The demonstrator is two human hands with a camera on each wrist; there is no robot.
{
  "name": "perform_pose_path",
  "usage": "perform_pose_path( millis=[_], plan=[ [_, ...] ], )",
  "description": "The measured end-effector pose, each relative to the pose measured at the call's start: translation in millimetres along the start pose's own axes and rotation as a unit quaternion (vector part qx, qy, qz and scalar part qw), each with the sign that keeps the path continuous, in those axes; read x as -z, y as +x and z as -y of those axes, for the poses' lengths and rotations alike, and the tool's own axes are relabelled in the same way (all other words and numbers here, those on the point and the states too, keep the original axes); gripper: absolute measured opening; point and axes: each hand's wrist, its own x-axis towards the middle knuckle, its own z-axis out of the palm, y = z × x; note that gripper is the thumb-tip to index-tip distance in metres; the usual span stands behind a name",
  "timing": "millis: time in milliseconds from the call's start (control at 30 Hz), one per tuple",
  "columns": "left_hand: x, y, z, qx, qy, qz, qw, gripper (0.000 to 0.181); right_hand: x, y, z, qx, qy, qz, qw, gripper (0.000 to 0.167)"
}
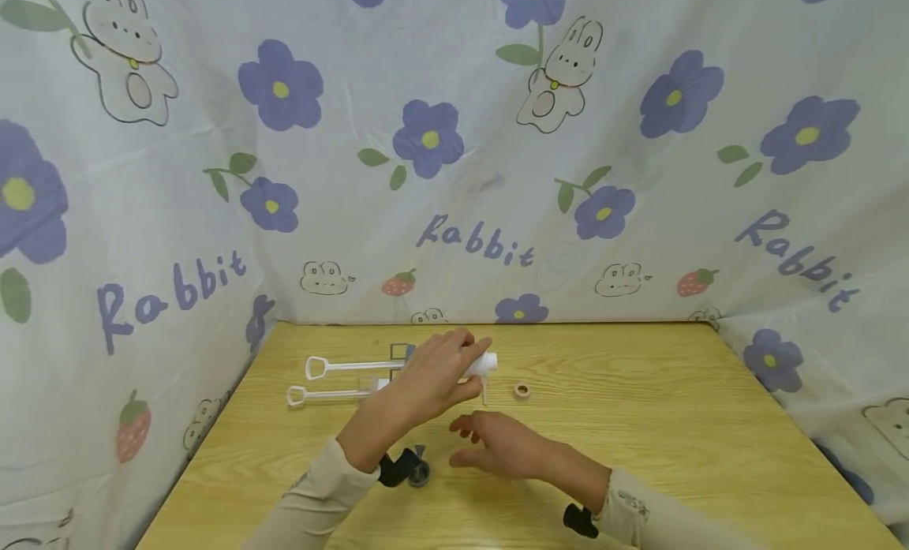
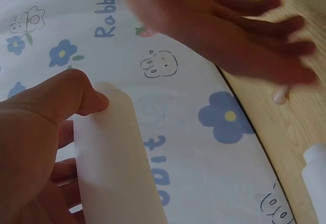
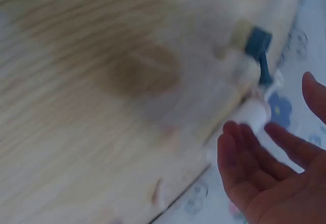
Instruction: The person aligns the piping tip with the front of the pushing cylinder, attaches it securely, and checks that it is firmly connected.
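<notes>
Two white loop-handled rods (image 1: pixel 365 366) on table (image 1: pixel 675 424), at nine o'clock from left hand (image 1: pixel 436 372). Left grip curled round white bottle (image 2: pixel 117 158), thumb near tapered end. Bottle at about eleven o'clock from right hand (image 1: pixel 507 447); right grip wide, fingers loosely bent. Small ring (image 1: pixel 522 396) at one o'clock.

Plastic, wood and cloth
The held bottle (image 2: pixel 114 163) looks like smooth, matt plastic; the bench (image 1: pixel 639 424), faintly glossy grained wood; the backdrop (image 1: pixel 334 167), creased cloth; the sleeves (image 1: pixel 312 491), matt cloth.
</notes>
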Motion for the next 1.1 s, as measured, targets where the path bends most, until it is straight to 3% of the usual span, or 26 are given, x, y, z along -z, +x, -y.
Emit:
perform_pose_path(
  millis=[133, 233, 333, 433, 700, 800, 1000, 1100],
  plan=[
    [1.0, -2.4, 0.1, 0.0, -0.011, 0.005, 0.9999, 0.053, -27, 19.4, 15, 0.026, -0.082, 0.014, 0.9962, 0.082],
    [0.9, -3.8, 0.0, 0.003, -0.013, 0.007, 0.9999, 0.052, -39, 30.1, 23, 0.045, -0.125, 0.008, 0.9911, 0.095],
    [0.3, -5.0, 0.4, 0.004, -0.011, 0.006, 0.9999, 0.052, -47, 36.4, 28, 0.053, -0.172, 0.007, 0.9837, 0.086],
    [-0.4, -6.9, 1.7, 0.004, -0.008, 0.007, 0.9999, 0.051, -54, 40.1, 29, 0.063, -0.208, 0.009, 0.9761, 0.064],
    [1.3, -11.6, 4.6, 0.013, -0.008, 0.015, 0.9998, 0.052, -62, 39.2, 25, 0.104, -0.24, -0.012, 0.9651, 0.008],
    [1.3, -12.5, 4.7, 0.015, -0.007, 0.018, 0.9997, 0.051, -63, 37.2, 22, 0.109, -0.237, -0.015, 0.9653, 0.01],
    [0.1, -14.6, 6.1, 0.02, -0.008, 0.018, 0.9996, 0.051, -62, 33.3, 28, 0.102, -0.221, 0.01, 0.97, 0.048],
    [-1.4, -16.7, 7.7, 0.024, -0.01, 0.014, 0.9996, 0.05, -62, 31.8, 35, 0.094, -0.247, 0.031, 0.9641, 0.046]
  ],
)
